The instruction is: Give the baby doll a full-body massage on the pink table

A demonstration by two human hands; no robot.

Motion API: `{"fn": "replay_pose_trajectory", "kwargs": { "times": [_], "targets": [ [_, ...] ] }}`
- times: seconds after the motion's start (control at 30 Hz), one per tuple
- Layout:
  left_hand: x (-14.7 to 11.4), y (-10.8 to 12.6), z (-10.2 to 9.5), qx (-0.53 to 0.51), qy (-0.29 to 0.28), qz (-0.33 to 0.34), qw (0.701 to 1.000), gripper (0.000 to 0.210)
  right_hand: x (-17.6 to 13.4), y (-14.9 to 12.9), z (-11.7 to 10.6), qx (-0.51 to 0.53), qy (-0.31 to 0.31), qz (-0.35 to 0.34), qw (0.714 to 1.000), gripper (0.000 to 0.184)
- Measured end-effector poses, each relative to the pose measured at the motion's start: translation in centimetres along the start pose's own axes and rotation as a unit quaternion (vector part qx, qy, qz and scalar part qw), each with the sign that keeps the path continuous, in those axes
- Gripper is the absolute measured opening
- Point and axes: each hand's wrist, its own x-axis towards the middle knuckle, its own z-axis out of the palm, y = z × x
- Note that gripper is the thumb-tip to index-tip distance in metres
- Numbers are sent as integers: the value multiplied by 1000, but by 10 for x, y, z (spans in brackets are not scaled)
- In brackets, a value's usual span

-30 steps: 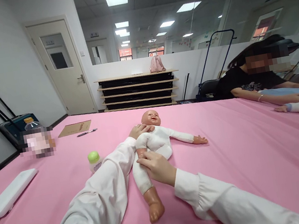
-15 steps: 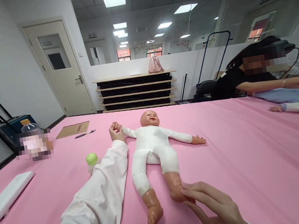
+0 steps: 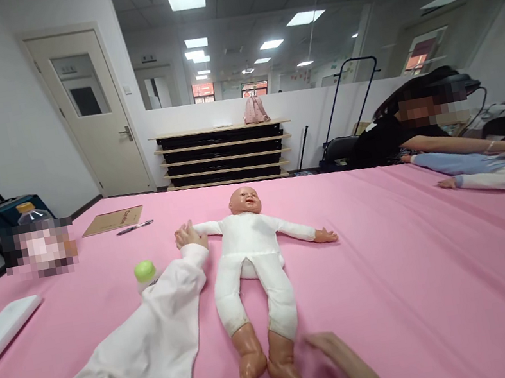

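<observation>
A baby doll (image 3: 248, 235) with a white cloth body lies on its back, head away from me. My left hand (image 3: 191, 235) is closed over the doll's hand on the left side, which my fingers mostly hide. The doll's other arm stretches out to the right. Its two bare feet point toward me, close together. Just right of the nearer foot, my right hand (image 3: 350, 367) is apart from the doll, somewhat blurred, with thumb and fingers spread and nothing between them. Beside my left sleeve stands a small bottle with a green cap (image 3: 144, 272).
A pink cloth (image 3: 393, 268) covers the table. On the left are a brown notebook (image 3: 114, 220), a pen (image 3: 135, 227), a white device (image 3: 2, 334) and a blurred-out bottle (image 3: 40, 243). At the right, a person (image 3: 380, 137) reaches over another doll (image 3: 498, 171).
My right hand has let go of the doll's foot and moved down. That leg now lies straighter, its foot beside the other. My left hand has lowered the doll's hand slightly. The view has shifted.
</observation>
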Motion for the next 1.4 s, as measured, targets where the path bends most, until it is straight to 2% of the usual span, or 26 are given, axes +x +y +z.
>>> {"fn": "replay_pose_trajectory", "kwargs": {
  "times": [0.07,0.1,0.13,0.2,0.23,0.27,0.33,0.4,0.5,0.57,0.7,0.83,0.97,1.1,1.2,1.27,1.33,1.4],
  "targets": [
    [-41,3,-24,35,-88,141,986,44,18,6,-18,112,15,155,981,41],
    [-66,2,-37,45,-144,210,966,39,30,13,-26,178,12,229,957,42],
    [-93,-2,-49,54,-191,271,942,38,44,21,-33,249,10,276,928,43],
    [-144,-16,-68,76,-221,362,902,37,77,40,-40,387,33,332,860,41],
    [-167,-25,-73,86,-218,396,888,38,95,51,-41,446,39,341,827,40],
    [-186,-33,-75,91,-212,430,873,43,113,61,-40,487,51,353,797,41],
    [-214,-49,-69,99,-167,490,850,58,149,78,-35,527,79,375,759,45],
    [-229,-58,-56,84,-87,518,847,64,180,90,-27,561,98,375,732,50],
    [-237,-61,-39,40,38,510,859,56,219,102,-19,600,146,357,700,50],
    [-239,-60,-36,34,90,489,867,50,237,110,-19,612,190,340,688,48],
    [-238,-61,-48,70,113,480,867,33,251,133,-29,598,282,311,682,44],
    [-239,-78,-57,75,113,418,899,31,244,150,-42,568,360,278,686,39],
    [-240,-95,-61,50,59,408,910,30,237,159,-48,548,386,256,696,38],
    [-231,-94,-77,9,58,417,907,26,239,166,-49,530,403,257,700,34],
    [-211,-77,-101,-10,60,411,909,31,246,164,-57,516,417,234,710,33],
    [-191,-57,-119,-33,61,422,904,34,254,153,-64,498,422,197,731,34],
    [-171,-30,-134,-50,62,455,887,37,265,135,-69,457,418,154,769,39],
    [-152,1,-142,-59,54,493,867,37,278,114,-70,376,397,100,831,44]
  ]
}}
